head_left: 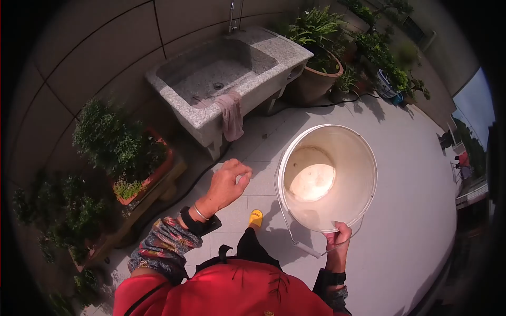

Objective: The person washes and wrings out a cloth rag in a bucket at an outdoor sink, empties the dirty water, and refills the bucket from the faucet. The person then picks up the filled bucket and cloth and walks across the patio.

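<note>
A white plastic bucket (363, 158) tilts toward me on the right, its inside visible and its bottom lit by the sun. My right hand (338, 236) grips the near rim, thumb on the inside and fingers underneath. The bucket's wire bail hangs down on the near side with a white grip (307, 249). To the left of the bucket and apart from it, my left hand (229, 181) is in the air with loosely curled fingers, and I see nothing in it. Past that hand, a pinkish cloth (230, 116) drapes over the front edge of a stone sink (197, 117).
A tap (232, 23) rises behind the sink. Potted plants (316, 79) stand beyond it on the right. Planters with shrubs (113, 142) line the left wall. A dark hose (197, 181) runs along the tiled floor (411, 184). My yellow shoe (255, 217) shows below.
</note>
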